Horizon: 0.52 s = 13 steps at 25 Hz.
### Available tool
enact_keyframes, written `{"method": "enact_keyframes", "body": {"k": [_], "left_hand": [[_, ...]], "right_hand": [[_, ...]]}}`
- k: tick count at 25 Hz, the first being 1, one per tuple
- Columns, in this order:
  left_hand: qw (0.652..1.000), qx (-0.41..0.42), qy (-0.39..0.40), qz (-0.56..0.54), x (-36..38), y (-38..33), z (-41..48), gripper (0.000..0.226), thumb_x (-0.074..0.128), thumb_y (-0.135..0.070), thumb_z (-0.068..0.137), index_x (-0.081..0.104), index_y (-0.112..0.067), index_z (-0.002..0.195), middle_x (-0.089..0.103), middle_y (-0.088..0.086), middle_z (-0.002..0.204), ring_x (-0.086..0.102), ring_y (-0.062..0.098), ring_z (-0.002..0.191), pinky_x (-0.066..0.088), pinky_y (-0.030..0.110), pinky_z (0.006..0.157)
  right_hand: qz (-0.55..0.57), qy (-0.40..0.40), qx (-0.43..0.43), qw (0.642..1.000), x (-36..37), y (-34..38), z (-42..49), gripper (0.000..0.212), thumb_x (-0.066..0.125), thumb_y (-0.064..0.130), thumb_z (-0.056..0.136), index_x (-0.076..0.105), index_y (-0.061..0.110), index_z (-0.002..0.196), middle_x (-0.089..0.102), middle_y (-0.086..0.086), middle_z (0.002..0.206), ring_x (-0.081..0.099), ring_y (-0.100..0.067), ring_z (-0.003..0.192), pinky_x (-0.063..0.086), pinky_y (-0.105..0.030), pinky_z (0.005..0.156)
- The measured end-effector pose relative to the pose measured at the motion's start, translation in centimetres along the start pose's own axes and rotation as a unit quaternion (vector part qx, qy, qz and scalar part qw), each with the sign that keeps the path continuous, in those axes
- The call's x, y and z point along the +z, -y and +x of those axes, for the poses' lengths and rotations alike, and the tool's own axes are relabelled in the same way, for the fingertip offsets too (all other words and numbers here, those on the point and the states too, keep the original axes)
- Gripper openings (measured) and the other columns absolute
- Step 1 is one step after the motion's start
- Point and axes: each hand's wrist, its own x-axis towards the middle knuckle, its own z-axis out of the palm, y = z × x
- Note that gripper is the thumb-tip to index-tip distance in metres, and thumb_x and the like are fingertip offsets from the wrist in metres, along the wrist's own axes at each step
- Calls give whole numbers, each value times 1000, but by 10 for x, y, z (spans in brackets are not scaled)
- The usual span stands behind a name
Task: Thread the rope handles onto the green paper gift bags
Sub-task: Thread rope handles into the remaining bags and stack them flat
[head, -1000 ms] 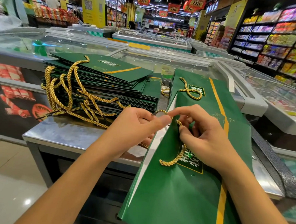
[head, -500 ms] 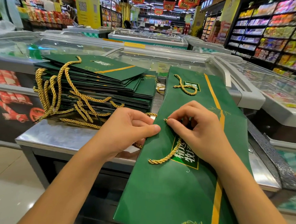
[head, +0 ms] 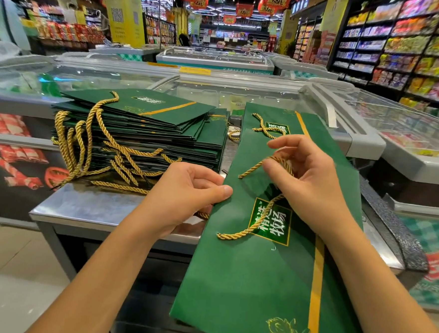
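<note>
Rope [head: 254, 167], pinched by fingers of right hand [head: 313, 188], could slip from its hole if tugged; left hand [head: 185, 190], grasping bag [head: 244, 285] edge, might crease paper.

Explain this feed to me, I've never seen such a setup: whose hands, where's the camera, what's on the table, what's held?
No machine here: a person works bare-handed, filmed by one wide-angle camera on their head, looking forward and down. The left hand holds the edge of a flat green gift bag lying on the metal table. The right hand pinches a gold rope handle above it. On the left sits a stack of bags with ropes fitted. Chest freezers stand behind.
</note>
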Motion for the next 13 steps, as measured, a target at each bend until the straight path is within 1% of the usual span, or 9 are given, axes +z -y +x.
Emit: {"method": "enact_keyframes", "body": {"k": [2,3,4,6,8,10,11,13], "left_hand": [[1000,-1,-7,-4,0,0,0,16,77,-8,85,72,-3,99,77,14,84,74,23,76,59,34,68],[1000,-1,-16,-10,-1,-1,0,14,77,-7,84,72,-4,98,77,13,82,73,20,73,57,30,63],[1000,0,-24,-16,-1,-1,1,13,77,-6,84,72,-5,96,77,11,80,72,17,70,55,26,59],[999,1,-32,-20,0,-1,1,11,77,-6,84,71,-8,94,76,7,75,71,13,67,53,22,56],[999,3,-30,-10,1,0,1,10,78,-7,85,72,-10,93,75,5,73,69,11,65,52,21,56],[1000,3,-27,-8,2,0,1,11,77,-9,85,72,-10,95,76,5,74,70,12,67,53,21,57],[1000,2,-25,-10,2,-1,0,12,77,-9,85,72,-10,96,77,6,77,71,13,69,54,22,58],[1000,-3,-20,-17,2,-1,0,14,76,-10,86,71,-8,100,78,10,84,74,18,75,57,25,63]], "right_hand": [[-75,26,-5,997,-13,1,2,29,72,-1,86,69,20,106,62,2,88,42,-6,58,37,-15,61],[-120,31,-5,992,-20,0,2,33,71,-3,84,71,24,103,62,7,87,44,-6,59,37,-14,61],[-155,26,2,988,-28,-3,-1,36,71,-5,82,72,26,99,62,9,87,47,-7,60,37,-13,62],[-186,17,22,982,-38,-7,-13,36,73,-5,80,73,27,95,61,10,85,49,-9,63,38,-13,62],[-164,23,41,985,-41,-9,-26,32,76,-3,80,74,26,95,59,9,83,50,-9,64,39,-14,63],[-105,11,66,992,-43,-9,-30,33,75,-3,82,74,26,97,62,0,86,49,-10,64,42,-19,64],[-80,2,76,994,-43,-10,-30,34,72,-4,83,74,27,98,63,-6,89,50,-14,65,44,-23,64],[-60,-5,82,995,-44,-10,-29,39,66,-9,84,74,26,100,68,-5,93,54,-25,72,47,-29,68]]}}
